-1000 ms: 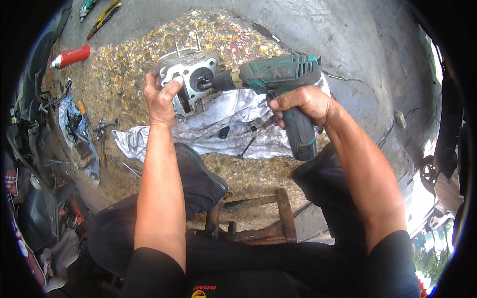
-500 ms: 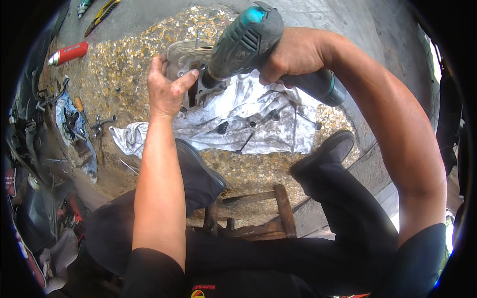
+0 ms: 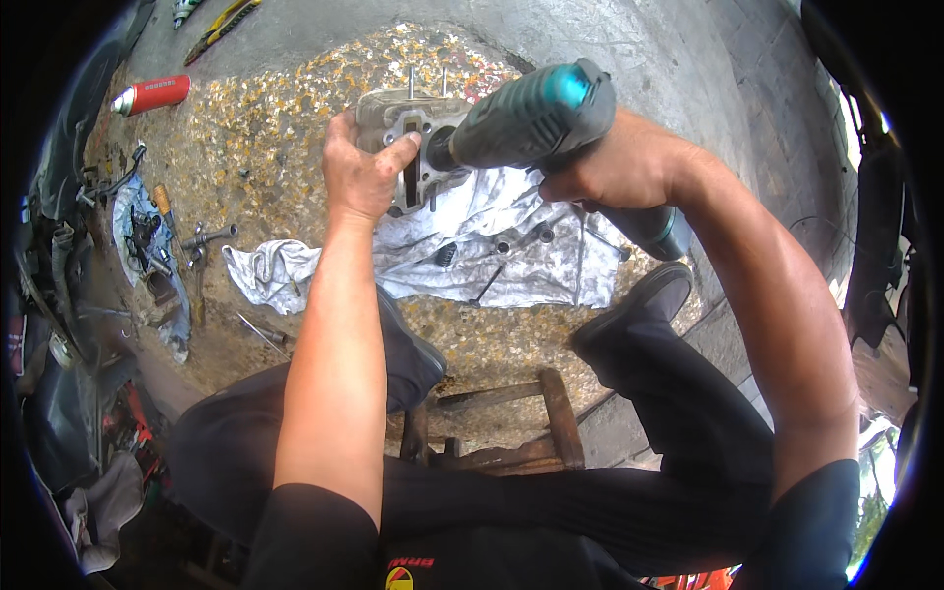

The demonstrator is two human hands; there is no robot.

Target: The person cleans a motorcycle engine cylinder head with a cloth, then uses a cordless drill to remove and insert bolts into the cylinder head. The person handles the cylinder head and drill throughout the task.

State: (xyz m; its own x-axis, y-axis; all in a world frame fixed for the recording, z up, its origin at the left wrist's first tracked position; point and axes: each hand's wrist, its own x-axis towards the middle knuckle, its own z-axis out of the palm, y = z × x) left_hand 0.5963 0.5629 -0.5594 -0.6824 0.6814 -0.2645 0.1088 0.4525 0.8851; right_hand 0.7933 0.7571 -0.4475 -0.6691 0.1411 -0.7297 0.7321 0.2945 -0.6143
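Note:
My left hand (image 3: 366,177) grips the near left side of a grey metal engine cylinder head (image 3: 395,110), its thumb pressed on the machined face. Two studs stick up from the part's far side. In my right hand (image 3: 619,175) is a dark and teal cordless drill (image 3: 531,116), held by its handle, the battery end pointing down to the right. The drill's nose meets the right side of the cylinder head; its tip is hidden there. A stained white rag (image 3: 531,270) lies beneath and nearer me, with a small dark spring (image 3: 445,256) and several small metal parts on it.
A red spray can (image 3: 157,94) lies at the far left, yellow-handled pliers (image 3: 221,29) beyond it. Tools and a blue cloth (image 3: 128,226) lie on the left. A wooden stool (image 3: 560,418) stands between my legs; my shoes flank the rag.
The drill has moved right and slightly nearer me, lying more level. The cylinder head has shifted right and turned, showing more of its face and slot. Both hands keep their hold.

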